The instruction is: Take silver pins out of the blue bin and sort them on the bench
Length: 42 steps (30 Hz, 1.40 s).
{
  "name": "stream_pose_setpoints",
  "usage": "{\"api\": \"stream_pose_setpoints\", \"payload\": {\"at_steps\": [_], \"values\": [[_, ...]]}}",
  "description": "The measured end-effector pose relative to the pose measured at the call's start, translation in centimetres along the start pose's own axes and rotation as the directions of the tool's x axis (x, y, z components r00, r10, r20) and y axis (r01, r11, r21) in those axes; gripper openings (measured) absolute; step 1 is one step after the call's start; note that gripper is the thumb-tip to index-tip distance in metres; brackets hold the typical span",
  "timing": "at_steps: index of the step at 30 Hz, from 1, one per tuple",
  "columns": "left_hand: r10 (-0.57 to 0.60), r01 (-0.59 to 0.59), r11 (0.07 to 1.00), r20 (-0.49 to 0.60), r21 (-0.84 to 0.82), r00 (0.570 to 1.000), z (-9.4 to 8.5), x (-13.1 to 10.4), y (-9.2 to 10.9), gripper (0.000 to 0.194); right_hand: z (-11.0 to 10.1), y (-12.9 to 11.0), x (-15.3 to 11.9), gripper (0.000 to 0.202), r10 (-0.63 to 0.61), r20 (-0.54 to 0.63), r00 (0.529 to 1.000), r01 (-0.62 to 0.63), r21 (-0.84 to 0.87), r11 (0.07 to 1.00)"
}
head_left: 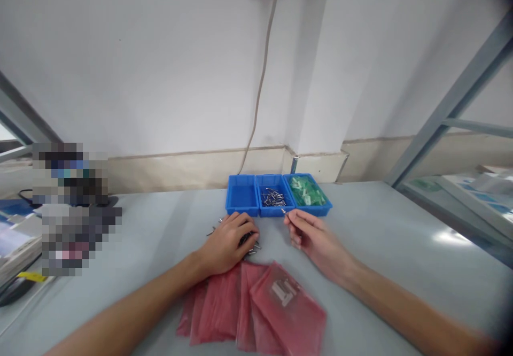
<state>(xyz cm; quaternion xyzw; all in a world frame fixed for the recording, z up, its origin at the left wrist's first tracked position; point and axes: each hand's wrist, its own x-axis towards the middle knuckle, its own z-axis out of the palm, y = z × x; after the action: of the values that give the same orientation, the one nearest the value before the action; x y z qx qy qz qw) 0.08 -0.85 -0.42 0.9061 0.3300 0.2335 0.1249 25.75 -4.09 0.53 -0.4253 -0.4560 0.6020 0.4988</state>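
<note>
My left hand (pixel 232 241) rests with curled fingers over a pile of small dark and silver metal pins (pixel 251 248) on the table. Between the thumb and fingers of my right hand (pixel 306 233) is a small metal pin (pixel 284 211), held just in front of the bins. The middle blue bin (pixel 276 213) contains many similar pins. Green bags with white pieces (pixel 306 190) fill the right blue bin (pixel 329 206). The left blue bin (pixel 242 193) shows a bare bottom. Red plastic bags (pixel 220 308) overlap below my hands, and white pieces (pixel 284 292) show in the rightmost one.
A grey-blue table (pixel 160 238) meets a white wall behind, where a cable (pixel 262 72) hangs. Metal frames (pixel 449 105) stand at both sides. A blurred-out area is at the left, and boxes with more items (pixel 481 190) are at the far right.
</note>
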Motion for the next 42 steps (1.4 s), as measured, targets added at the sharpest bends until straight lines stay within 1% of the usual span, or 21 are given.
{"api": "stream_pose_setpoints", "payload": {"at_steps": [2,3,5,6,9,12,14,15,17,19,21,23,26,30,32,35,37,38,40,42], "values": [[0.0,0.0,1.0,0.0,-0.001,1.0,0.0,0.0,0.0,0.019,-0.2,0.1,0.1,0.032,-0.072,-0.03,0.997,0.066,-0.157,0.985],[-0.001,0.001,1.0,0.001,-0.001,1.0,-0.1,0.0,0.1,0.02,-0.3,0.1,0.0,0.03,-0.128,-0.041,0.991,0.113,-0.266,0.957],[-0.002,0.002,1.0,0.002,-0.004,1.0,-0.1,0.0,0.1,0.02,-0.3,0.0,-0.1,0.025,-0.257,-0.043,0.965,0.207,-0.472,0.857],[0.0,0.0,1.0,0.003,-0.005,1.0,-0.1,0.0,0.1,0.02,-0.3,-0.1,-0.2,0.021,-0.314,-0.035,0.949,0.245,-0.549,0.8],[0.003,-0.003,1.0,0.004,-0.002,1.0,0.0,0.0,0.0,0.02,0.0,-0.5,-0.7,0.011,-0.418,0.007,0.909,0.315,-0.669,0.673],[-0.003,0.003,1.0,0.003,0.001,1.0,0.0,0.0,0.0,0.02,0.2,-0.9,-0.9,0.007,-0.439,0.054,0.897,0.346,-0.704,0.62],[-0.005,0.005,1.0,0.006,0.0,1.0,0.0,0.0,0.0,0.02,0.3,-0.8,-0.9,0.009,-0.422,0.068,0.904,0.345,-0.698,0.628],[-0.005,0.005,1.0,0.007,0.001,1.0,-0.1,0.0,0.0,0.019,0.2,-0.7,-0.8,0.012,-0.4,0.067,0.914,0.335,-0.683,0.649],[-0.002,0.002,1.0,0.007,0.003,1.0,-0.1,-0.1,0.0,0.02,0.0,-0.4,-0.6,0.021,-0.329,0.05,0.943,0.286,-0.626,0.725],[0.001,-0.001,1.0,0.005,0.007,1.0,-0.1,-0.1,0.0,0.021,-0.2,0.1,-0.2,0.031,-0.232,0.011,0.973,0.202,-0.533,0.821],[0.005,-0.005,1.0,0.003,0.012,1.0,0.0,-0.1,-0.1,0.021,-0.5,0.4,0.1,0.036,-0.159,-0.033,0.987,0.13,-0.423,0.897],[0.008,-0.008,1.0,0.001,0.018,1.0,0.0,0.0,-0.1,0.022,-0.6,0.6,0.4,0.039,-0.106,-0.058,0.993,0.085,-0.291,0.953],[0.007,-0.007,1.0,-0.002,0.026,1.0,0.1,0.0,-0.1,0.022,-0.4,0.3,0.7,0.04,-0.046,-0.083,0.995,0.035,-0.128,0.991],[0.01,-0.01,1.0,-0.009,0.024,1.0,0.1,0.0,-0.1,0.023,0.0,-0.3,0.8,0.038,-0.016,-0.124,0.992,0.013,-0.027,1.0],[0.014,-0.014,1.0,-0.008,0.025,1.0,0.1,-0.1,-0.2,0.023,0.0,-0.5,0.8,0.036,-0.038,-0.12,0.992,0.035,-0.028,0.999],[0.019,-0.019,1.0,-0.004,0.025,1.0,0.0,-0.1,-0.2,0.021,-0.1,-0.5,0.9,0.035,-0.085,-0.101,0.991,0.078,-0.078,0.994],[0.016,-0.016,1.0,0.002,0.022,1.0,0.0,0.0,-0.2,0.021,-0.3,-0.4,0.9,0.033,-0.107,-0.089,0.99,0.092,-0.155,0.984],[0.015,-0.015,1.0,0.005,0.022,1.0,0.0,0.0,-0.2,0.02,-0.3,-0.4,0.9,0.032,-0.121,-0.075,0.99,0.102,-0.221,0.97],[0.014,-0.014,1.0,0.008,0.024,1.0,0.0,0.0,-0.1,0.021,-0.3,-0.3,0.7,0.028,-0.166,-0.021,0.986,0.144,-0.392,0.908],[0.018,-0.018,1.0,0.004,0.026,1.0,-0.1,0.0,-0.1,0.022,-0.1,-0.2,0.2,0.024,-0.214,0.085,0.973,0.225,-0.557,0.799]]}}
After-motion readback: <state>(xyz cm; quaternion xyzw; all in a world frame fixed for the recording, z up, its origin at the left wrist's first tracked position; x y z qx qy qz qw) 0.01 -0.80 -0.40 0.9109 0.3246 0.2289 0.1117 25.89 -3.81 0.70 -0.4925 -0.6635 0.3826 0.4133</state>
